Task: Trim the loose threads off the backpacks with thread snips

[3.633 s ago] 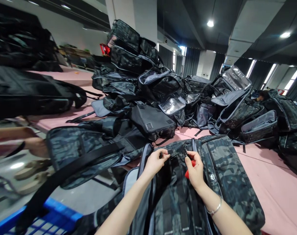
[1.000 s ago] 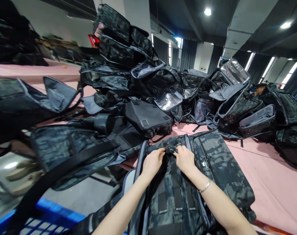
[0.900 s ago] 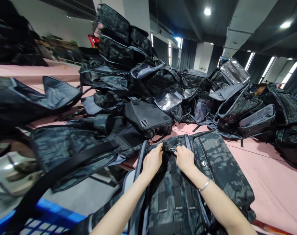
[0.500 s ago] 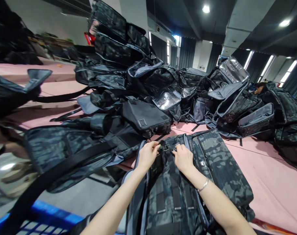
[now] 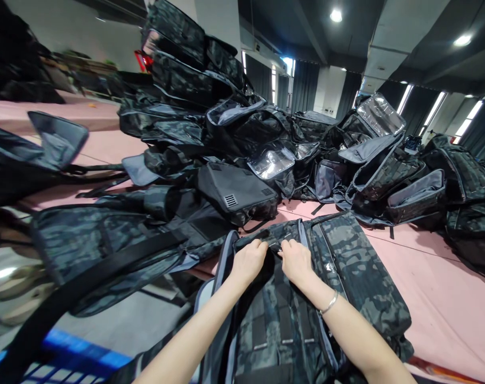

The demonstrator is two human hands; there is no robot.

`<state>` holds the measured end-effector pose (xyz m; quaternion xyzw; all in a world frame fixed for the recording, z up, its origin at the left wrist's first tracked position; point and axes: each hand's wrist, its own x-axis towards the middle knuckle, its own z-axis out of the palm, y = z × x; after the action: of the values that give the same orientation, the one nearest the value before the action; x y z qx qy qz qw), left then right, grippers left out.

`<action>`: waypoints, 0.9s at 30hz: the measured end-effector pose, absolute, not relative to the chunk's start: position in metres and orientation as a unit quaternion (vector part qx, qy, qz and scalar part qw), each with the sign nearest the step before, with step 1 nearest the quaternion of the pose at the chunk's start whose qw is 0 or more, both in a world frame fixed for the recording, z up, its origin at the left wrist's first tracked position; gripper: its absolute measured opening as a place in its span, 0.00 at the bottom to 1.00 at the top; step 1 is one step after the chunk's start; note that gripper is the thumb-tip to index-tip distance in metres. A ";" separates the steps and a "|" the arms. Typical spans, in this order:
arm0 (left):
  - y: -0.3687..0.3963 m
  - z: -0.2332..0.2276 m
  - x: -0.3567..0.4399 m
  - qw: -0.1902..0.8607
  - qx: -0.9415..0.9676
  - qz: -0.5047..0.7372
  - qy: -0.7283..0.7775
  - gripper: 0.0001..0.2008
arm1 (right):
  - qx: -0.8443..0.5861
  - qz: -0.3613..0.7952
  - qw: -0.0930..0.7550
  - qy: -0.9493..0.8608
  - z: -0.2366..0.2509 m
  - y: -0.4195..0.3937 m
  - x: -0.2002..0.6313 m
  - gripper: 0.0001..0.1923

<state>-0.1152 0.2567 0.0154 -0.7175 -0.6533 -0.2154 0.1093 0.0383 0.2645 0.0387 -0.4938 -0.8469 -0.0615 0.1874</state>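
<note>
A heap of dark bags (image 5: 266,144) rises just beyond the hands on the pink table (image 5: 446,298). Under them lies the camouflage backpack (image 5: 346,277); left hand (image 5: 248,261) and right hand (image 5: 296,262) pinch its top edge.

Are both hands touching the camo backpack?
Touching. The head view shows the left hand and right hand gripping the top edge of the camo backpack, fingers pressed into fabric.

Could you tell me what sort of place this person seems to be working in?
Probably a bag workshop or packing hall. Both the left hand and the right hand grip the top of a camouflage backpack on a long pink table, behind which a heap of similar backpacks rises under ceiling lights.
</note>
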 end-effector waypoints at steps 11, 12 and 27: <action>0.254 0.019 -0.113 0.153 -0.717 -0.231 -0.639 0.13 | -0.481 -0.038 0.198 -0.853 0.037 0.271 0.034 0.05; 0.254 0.019 -0.113 0.152 -0.717 -0.238 -0.637 0.13 | -0.481 -0.035 0.201 -0.852 0.037 0.272 0.034 0.05; 0.182 0.036 -0.120 -0.148 -0.639 -0.375 -0.655 0.15 | -0.497 0.140 0.366 -0.774 0.071 0.286 0.065 0.08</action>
<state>-0.1205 0.1824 0.0365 -0.6385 -0.6554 -0.3750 -0.1484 0.0646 0.2856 0.0709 -0.4967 -0.7744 0.1405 0.3659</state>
